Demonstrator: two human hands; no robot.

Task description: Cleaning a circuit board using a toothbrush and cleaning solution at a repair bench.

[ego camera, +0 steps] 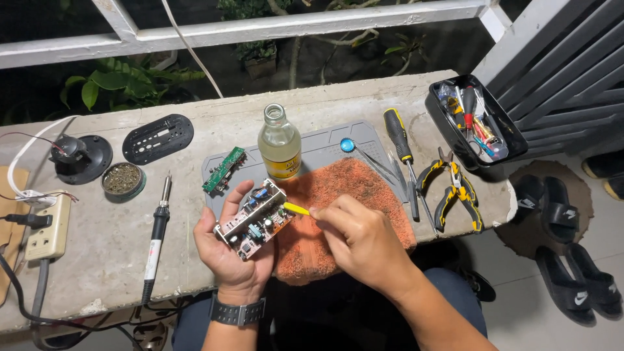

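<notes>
Left hand [235, 250] cradling circuit board [255, 218], fingers clamping edges; light, rigid, fragile. Right hand [361, 237] fingers pinching yellow tool [296, 208], touching board.

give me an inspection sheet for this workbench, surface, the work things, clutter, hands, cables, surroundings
Surface: concrete ledge with a grey mat and an orange cloth.
Job's things: circuit board; yellow tool touching it.
Clutter: soldering iron, green board, glass bottle, screwdriver, pliers, black tool tray.
Grippers: left hand holds the circuit board; right hand pinches the yellow tool.
Cables: power strip with black leads.
Surroundings: white railing, plants, sandals on the floor.
</notes>
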